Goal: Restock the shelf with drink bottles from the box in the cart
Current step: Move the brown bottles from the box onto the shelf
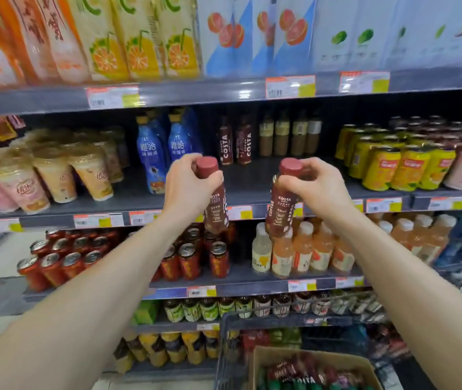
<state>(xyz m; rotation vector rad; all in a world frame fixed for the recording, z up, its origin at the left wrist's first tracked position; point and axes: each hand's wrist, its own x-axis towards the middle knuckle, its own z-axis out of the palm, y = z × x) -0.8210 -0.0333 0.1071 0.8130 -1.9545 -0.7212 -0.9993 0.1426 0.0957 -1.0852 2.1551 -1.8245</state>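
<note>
In front of the person, a shelf unit [248, 190] fills the view, with five tiers showing. At the lower right stands one wire cart [225, 347], and in it one cardboard box [255, 367] of dark red bottles lying packed together.

Two dark red Costa coffee bottles are held in the air, one per hand, before a bare stretch of the second tier from the top. The left-hand bottle [217, 209] and the right-hand bottle [279, 209] are apart from each other. Two shelved Costa bottles [225, 142] of the same kind stand upright, side by side, at the back of that tier. They are flanked by two blue bottles [151, 147] on the left and four tan-labelled bottles [289, 136] on the right.

Both bare arms reach forward and up. The left hand [190, 184] grips its bottle at the neck just under the red cap, fingers curled round it, and the bottle hangs tilted. The right hand [311, 181] pinches its bottle in the same place, and that bottle also leans.

The count of bottles in the box cannot be made out through blur and the frame's lower edge. Each hand hides its bottle's neck. The cartons [139, 46] on the top tier are cut off above, and the lowest tiers are blurred.
</note>
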